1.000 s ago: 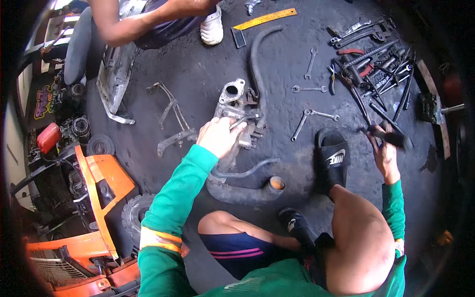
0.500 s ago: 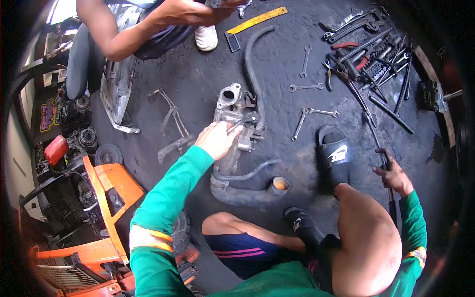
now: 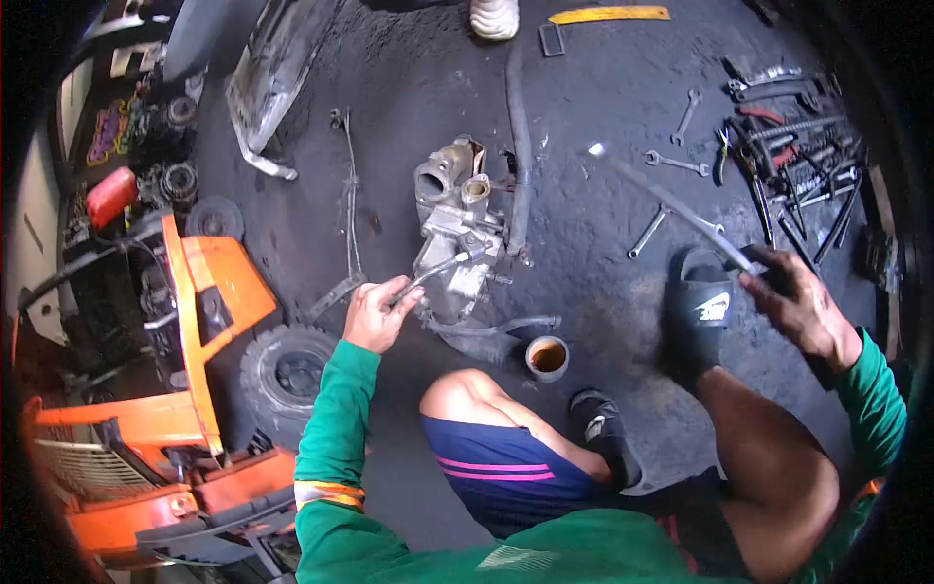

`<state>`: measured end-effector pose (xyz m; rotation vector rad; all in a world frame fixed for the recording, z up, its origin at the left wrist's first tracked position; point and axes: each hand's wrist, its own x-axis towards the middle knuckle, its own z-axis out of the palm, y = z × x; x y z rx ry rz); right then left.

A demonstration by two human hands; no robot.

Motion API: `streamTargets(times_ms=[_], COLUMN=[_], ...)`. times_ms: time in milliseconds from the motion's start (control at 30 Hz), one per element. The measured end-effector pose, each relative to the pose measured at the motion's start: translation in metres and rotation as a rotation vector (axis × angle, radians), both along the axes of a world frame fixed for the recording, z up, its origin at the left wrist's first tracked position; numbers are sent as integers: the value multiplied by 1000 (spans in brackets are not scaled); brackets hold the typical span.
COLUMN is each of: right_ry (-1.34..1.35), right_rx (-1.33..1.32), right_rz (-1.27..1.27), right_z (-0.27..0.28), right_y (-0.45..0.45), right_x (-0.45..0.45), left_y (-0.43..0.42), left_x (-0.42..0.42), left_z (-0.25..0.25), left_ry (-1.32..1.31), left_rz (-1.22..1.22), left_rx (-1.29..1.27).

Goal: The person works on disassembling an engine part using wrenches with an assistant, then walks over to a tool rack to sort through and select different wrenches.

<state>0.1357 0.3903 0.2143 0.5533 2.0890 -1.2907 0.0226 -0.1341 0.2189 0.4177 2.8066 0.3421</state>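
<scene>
My left hand (image 3: 379, 313) pinches a thin metal tool (image 3: 428, 274) whose far end rests on the grey metal engine part (image 3: 457, 229). That part lies on the dark floor with round openings at its upper end. My right hand (image 3: 800, 304) grips a long, thin rod (image 3: 671, 202), held slanting up and left over the floor, its tip bright. Beneath the rod lie two joined wrenches (image 3: 647, 234). A black hose (image 3: 520, 146) runs beside the engine part, and a wider pipe with an orange-brown opening (image 3: 547, 358) is below it.
At the right lies a pile of tools (image 3: 798, 165), with loose wrenches (image 3: 678, 163) nearer the middle. A yellow square (image 3: 608, 15) is at the top. Orange machinery (image 3: 229, 282) and a tyre (image 3: 292, 375) stand at the left. Another person's shoe (image 3: 494, 18) shows at the top.
The rod in my right hand has swung up and left over the floor. My left hand has drawn back slightly from the engine part. The view has shifted, and the other person's arms have left it.
</scene>
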Motion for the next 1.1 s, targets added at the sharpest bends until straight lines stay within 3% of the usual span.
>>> streamTargets(times_ms=[67, 133, 300, 367, 467, 567, 700, 800, 833, 900, 933, 1033, 1100], right_ry=[-259, -388, -340, -177, -217, -67, -263, -123, -164, -253, -294, -417, -285], right_rx=[-388, -469, -750, -719, -799, -808, -922, -974, -970, -967, -1142, -1174, -1081], right_rz=[-6, -278, -518, -728, -955, -355, -789, -1059, -1060, -759, -505, -681, -941], right_z=[32, 38, -16, -33, -7, -3, -5, -18, -20, -11, -12, -18, -33], right_y=[-27, -78, -152, -202, -234, -235, -221, -227, -238, -250, -245, -227, -225], right_x=[-23, -4, 38, 61, 70, 72, 70, 71, 71, 74, 74, 76, 81], left_y=[-18, -16, -5, -10, -8, -14, -19, -24, -23, -23, -24, -24, -22], left_x=[5, 2, -3, -5, -7, -7, -4, -4, -5, -4, -5, -3, -3], left_z=[-20, -16, -16, -15, -15, -13, -10, -13, -14, -13, -15, -16, -16], left_ry=[198, 184, 155, 141, 122, 141, 118, 104, 100, 73, 87, 72, 144], left_rz=[-73, -95, -149, -172, -201, -213, -174, -149, -144, -133, -123, -99, -107], left_rx=[69, 156, 173, 178, 228, 137, -28, 9, 24, 46, 59, 83, 80])
